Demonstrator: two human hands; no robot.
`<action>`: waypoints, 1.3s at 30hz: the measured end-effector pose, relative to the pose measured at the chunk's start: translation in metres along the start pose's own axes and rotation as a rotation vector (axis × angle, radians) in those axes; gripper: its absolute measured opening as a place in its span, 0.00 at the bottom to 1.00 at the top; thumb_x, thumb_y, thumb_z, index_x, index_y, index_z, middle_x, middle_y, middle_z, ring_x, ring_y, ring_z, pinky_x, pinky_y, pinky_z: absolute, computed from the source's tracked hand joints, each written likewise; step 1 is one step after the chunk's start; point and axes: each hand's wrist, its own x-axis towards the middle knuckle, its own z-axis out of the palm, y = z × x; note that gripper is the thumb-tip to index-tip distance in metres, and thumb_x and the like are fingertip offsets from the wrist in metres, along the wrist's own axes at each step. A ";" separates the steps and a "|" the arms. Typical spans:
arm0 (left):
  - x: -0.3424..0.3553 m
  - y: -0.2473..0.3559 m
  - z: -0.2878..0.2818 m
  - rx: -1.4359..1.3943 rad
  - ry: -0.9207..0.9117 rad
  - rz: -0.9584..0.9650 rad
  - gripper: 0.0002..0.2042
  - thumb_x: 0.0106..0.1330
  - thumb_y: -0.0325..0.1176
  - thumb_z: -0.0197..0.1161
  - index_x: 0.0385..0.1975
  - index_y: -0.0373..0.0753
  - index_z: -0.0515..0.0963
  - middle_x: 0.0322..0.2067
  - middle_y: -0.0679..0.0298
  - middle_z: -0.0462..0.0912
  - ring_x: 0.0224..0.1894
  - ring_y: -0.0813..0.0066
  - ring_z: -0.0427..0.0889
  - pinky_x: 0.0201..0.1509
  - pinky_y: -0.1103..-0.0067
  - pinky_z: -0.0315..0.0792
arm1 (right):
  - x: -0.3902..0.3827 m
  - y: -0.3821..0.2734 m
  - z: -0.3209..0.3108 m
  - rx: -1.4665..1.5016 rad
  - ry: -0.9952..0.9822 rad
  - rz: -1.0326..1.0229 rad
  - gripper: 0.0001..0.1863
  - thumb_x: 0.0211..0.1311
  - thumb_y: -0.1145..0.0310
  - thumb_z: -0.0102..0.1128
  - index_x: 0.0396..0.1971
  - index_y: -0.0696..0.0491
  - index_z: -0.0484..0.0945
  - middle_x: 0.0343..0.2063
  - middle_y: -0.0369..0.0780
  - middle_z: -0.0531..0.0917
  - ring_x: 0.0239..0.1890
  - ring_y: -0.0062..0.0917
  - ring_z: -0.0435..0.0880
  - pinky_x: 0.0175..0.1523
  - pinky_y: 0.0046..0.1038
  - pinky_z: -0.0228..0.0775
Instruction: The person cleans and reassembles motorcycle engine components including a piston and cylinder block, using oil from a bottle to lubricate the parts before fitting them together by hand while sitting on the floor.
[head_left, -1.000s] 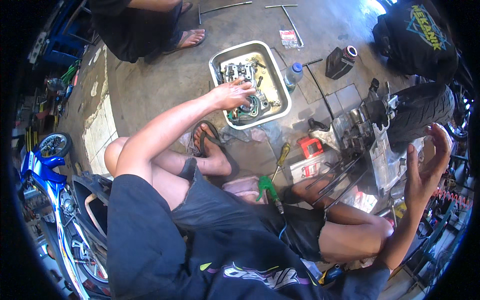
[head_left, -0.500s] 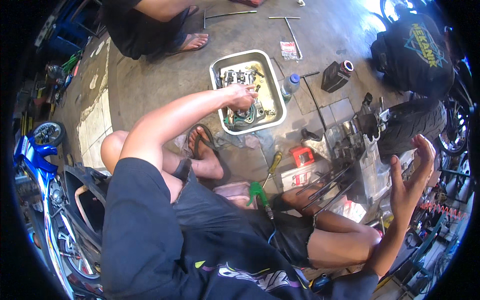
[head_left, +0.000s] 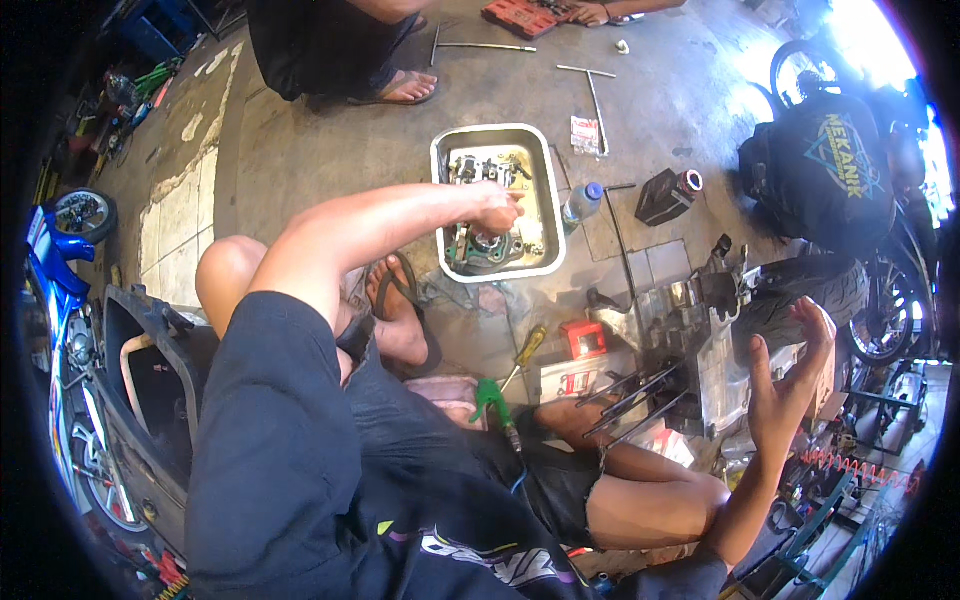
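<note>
My left hand (head_left: 497, 207) reaches over a white-rimmed tray (head_left: 558, 220), its fingers curled and the index finger partly stretched out. What the fingers hold, if anything, is hidden. Beneath and beside the hand, metal engine parts (head_left: 470, 170) lie in the tray, with a flat green-edged gasket (head_left: 462, 252) at its near end. Shallow yellowish liquid shows on the tray's right side. My right hand (head_left: 785, 385) is raised at the right with thumb and fingers apart, holding nothing. Close to it stands a grey metal engine block (head_left: 725, 370) with long studs.
Right of the tray stand a blue-capped bottle (head_left: 582, 203) and a dark bottle (head_left: 668, 196). T-handle wrenches (head_left: 597, 105) lie beyond. A green air gun (head_left: 490, 398) and yellow-handled screwdriver (head_left: 528, 346) are near my legs. A co-worker's hand (head_left: 590, 14) touches a red tool case (head_left: 525, 15).
The view has shifted, bringing the red tool case and a co-worker's hand into sight at the top. My left hand stays over the tray; my right hand remains raised and open.
</note>
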 end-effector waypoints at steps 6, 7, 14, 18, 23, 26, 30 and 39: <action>0.009 0.006 -0.043 0.039 -0.227 0.003 0.08 0.48 0.42 0.74 0.30 0.55 0.88 0.41 0.71 0.86 0.65 0.69 0.70 0.81 0.54 0.49 | 0.005 -0.005 -0.004 -0.029 -0.031 0.021 0.34 0.52 0.80 0.69 0.62 0.58 0.69 0.57 0.44 0.73 0.58 0.35 0.74 0.69 0.37 0.62; 0.010 0.006 -0.049 0.036 -0.261 -0.009 0.08 0.48 0.42 0.74 0.30 0.55 0.88 0.40 0.70 0.86 0.66 0.69 0.69 0.81 0.53 0.49 | 0.004 -0.005 -0.003 -0.025 -0.032 0.025 0.34 0.52 0.80 0.69 0.62 0.58 0.69 0.57 0.44 0.73 0.58 0.35 0.74 0.69 0.37 0.62; -0.006 0.005 -0.050 0.077 -0.238 -0.047 0.15 0.50 0.42 0.73 0.39 0.54 0.88 0.56 0.62 0.81 0.73 0.59 0.62 0.81 0.50 0.44 | 0.004 -0.007 -0.002 -0.009 -0.031 0.017 0.35 0.54 0.79 0.69 0.64 0.58 0.68 0.59 0.44 0.73 0.59 0.35 0.74 0.69 0.37 0.62; -0.018 0.016 -0.061 0.087 -0.152 -0.079 0.21 0.52 0.48 0.73 0.45 0.47 0.86 0.62 0.55 0.75 0.75 0.57 0.59 0.80 0.52 0.48 | 0.001 -0.004 -0.004 -0.015 -0.028 0.027 0.35 0.54 0.80 0.68 0.64 0.58 0.67 0.59 0.44 0.72 0.59 0.35 0.75 0.69 0.37 0.62; -0.031 0.023 -0.064 0.016 -0.103 -0.142 0.23 0.49 0.48 0.74 0.45 0.45 0.87 0.66 0.53 0.71 0.74 0.54 0.60 0.80 0.53 0.49 | 0.000 -0.007 -0.004 -0.001 -0.016 0.032 0.36 0.53 0.81 0.68 0.65 0.57 0.67 0.60 0.44 0.71 0.59 0.35 0.75 0.69 0.37 0.63; -0.034 0.024 -0.067 0.058 -0.116 -0.118 0.21 0.49 0.46 0.74 0.43 0.45 0.88 0.67 0.56 0.71 0.74 0.55 0.60 0.80 0.54 0.50 | 0.001 -0.007 -0.006 -0.014 -0.027 0.025 0.37 0.52 0.82 0.68 0.65 0.56 0.67 0.59 0.44 0.71 0.59 0.35 0.75 0.69 0.37 0.63; -0.039 0.025 -0.072 0.077 -0.087 -0.076 0.15 0.52 0.41 0.71 0.39 0.44 0.88 0.67 0.62 0.72 0.73 0.60 0.62 0.80 0.56 0.52 | 0.001 -0.010 -0.007 -0.021 -0.024 0.033 0.36 0.52 0.81 0.68 0.64 0.55 0.68 0.59 0.44 0.71 0.58 0.34 0.75 0.69 0.37 0.63; -0.041 0.023 -0.060 0.177 0.000 0.004 0.24 0.56 0.34 0.64 0.56 0.42 0.78 0.59 0.67 0.77 0.67 0.67 0.69 0.79 0.56 0.52 | 0.002 -0.013 -0.005 -0.024 -0.042 0.022 0.37 0.51 0.79 0.69 0.64 0.55 0.67 0.58 0.44 0.71 0.58 0.35 0.74 0.69 0.37 0.61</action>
